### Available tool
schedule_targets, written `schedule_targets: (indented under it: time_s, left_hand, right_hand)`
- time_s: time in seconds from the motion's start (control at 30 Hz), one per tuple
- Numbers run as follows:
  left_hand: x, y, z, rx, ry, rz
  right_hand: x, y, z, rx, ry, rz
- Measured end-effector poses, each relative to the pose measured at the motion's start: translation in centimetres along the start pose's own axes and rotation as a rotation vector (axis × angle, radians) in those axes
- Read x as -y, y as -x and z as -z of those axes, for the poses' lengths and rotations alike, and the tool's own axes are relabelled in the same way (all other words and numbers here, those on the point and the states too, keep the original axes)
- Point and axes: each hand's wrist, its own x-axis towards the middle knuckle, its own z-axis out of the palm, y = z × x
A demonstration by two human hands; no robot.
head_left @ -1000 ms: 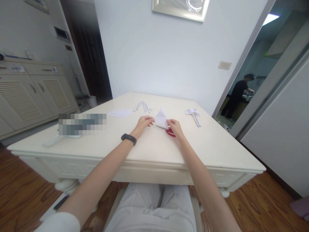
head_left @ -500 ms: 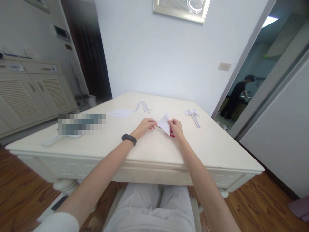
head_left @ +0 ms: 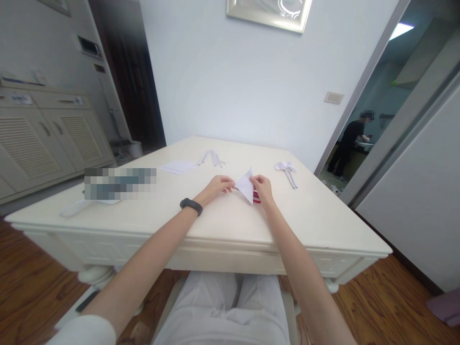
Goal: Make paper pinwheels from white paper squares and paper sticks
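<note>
A folded white sheet of paper (head_left: 245,186), triangular in outline, is held up over the table between my two hands. My left hand (head_left: 222,184), with a dark band at its wrist, has its fingers closed at the paper's left corner. My right hand (head_left: 262,187) pinches the upper right edge between thumb and fingers. Behind the paper, a red object (head_left: 256,197) with curved bars shows beside my right hand, looking like scissor handles. A thin dark piece pokes out by my left fingertips; the rest is hidden.
White paper sheets (head_left: 178,166) lie at the left back, near several thin paper sticks (head_left: 214,158). Two paper flowers with stems (head_left: 287,170) rest at the right. A blurred-out item (head_left: 120,184) lies far left on the table (head_left: 223,225). Another person (head_left: 352,136) stands beyond the doorway.
The paper has tilted slightly, its lower corner reaching a little further down. Both hands keep nearly the same place and grip.
</note>
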Motion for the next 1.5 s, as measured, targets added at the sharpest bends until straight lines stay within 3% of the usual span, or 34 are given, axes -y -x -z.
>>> schedule_targets:
  time_s: [0.53, 0.9, 1.5]
  left_hand:
    - [-0.56, 0.26, -0.25, 0.080, 0.011, -0.027]
    - [-0.67, 0.46, -0.36, 0.154, 0.013, -0.043]
    - [-0.36, 0.32, -0.27, 0.174, 0.024, -0.082]
  right_hand:
    - [0.42, -0.22, 0.48, -0.053, -0.017, 0.029]
    - [0.59, 0.06, 0.79, -0.022, -0.039, 0.086]
    - [0.33, -0.14, 0.93, -0.079, -0.048, 0.120]
